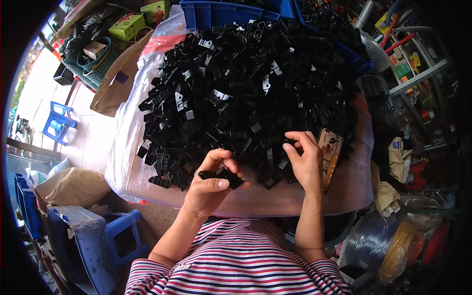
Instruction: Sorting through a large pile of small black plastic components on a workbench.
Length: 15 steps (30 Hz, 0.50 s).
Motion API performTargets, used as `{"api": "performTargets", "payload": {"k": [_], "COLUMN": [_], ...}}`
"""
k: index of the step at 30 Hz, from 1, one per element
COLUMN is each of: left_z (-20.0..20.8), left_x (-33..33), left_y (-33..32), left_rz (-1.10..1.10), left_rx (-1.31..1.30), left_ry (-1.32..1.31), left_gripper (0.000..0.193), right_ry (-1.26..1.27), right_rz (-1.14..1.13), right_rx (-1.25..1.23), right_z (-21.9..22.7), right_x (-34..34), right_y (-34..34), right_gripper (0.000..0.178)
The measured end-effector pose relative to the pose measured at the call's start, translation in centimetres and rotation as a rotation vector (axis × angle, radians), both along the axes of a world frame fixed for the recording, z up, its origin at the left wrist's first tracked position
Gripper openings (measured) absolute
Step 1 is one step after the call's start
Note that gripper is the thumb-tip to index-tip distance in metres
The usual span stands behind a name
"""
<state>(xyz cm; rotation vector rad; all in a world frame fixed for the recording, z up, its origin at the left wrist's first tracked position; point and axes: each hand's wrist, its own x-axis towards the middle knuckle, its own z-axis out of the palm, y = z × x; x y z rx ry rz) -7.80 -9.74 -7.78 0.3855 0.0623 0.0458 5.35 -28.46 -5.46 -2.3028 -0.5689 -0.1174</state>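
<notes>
One black plastic piece [232, 180] in the left hand [211, 179], pinched between thumb and curled fingers. Sits just above the near edge of the heap. Runs roughly left to right along its long axis, with one end toward the right hand [304, 156]; cannot tell its exact outline against equally black parts behind. On the right hand, thumb and forefinger nearly together at a dark bit; cannot tell whether pinching it or merely in front of it. Around both hands, black plastic parts [246, 108] in one broad heap, too many to count, pointing every way. Beneath, one pale woven sheet [129, 162] with reddish bands. Beyond, one blue bin [216, 15], with dark pieces inside. At upper left, one grey-green basket [101, 61] holding one small tan box [93, 49]; near it, two yellow-green boxes [127, 27]. On the floor, one small blue stool [59, 123].
</notes>
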Motion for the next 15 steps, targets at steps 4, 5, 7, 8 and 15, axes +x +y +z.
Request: {"api": "performTargets", "payload": {"k": [4, 5, 7, 8, 15], "left_z": [0.5, 1.1, 1.7, 1.1, -0.6], "left_x": [-0.2, -0.3, -0.5, -0.9, -1.0], "left_y": [-0.5, -0.6, -0.3, -0.1, 1.5], "left_rz": [0.023, 0.04, 0.079, 0.079, 0.069], "left_rx": [0.434, 0.684, 0.896, 0.903, 0.273], "left_ry": [0.074, 0.096, 0.107, 0.119, 0.103], "left_gripper": [0.058, 0.059, 0.055, 0.05, 0.051], "right_ry": [-0.035, -0.033, -0.023, -0.012, -0.135], "right_rz": [0.173, 0.304, 0.427, 0.421, -0.115], "right_rx": [0.307, 0.322, 0.336, 0.338, 0.15], "right_z": [3.6, 3.6, 3.4, 3.3, 3.0], "right_x": [-3.7, -4.8, -6.5, -6.9, -3.3], "right_y": [2.3, 3.1, 3.7, 3.7, -3.3], "right_gripper": [0.026, 0.028, 0.032, 0.034, 0.014]}}
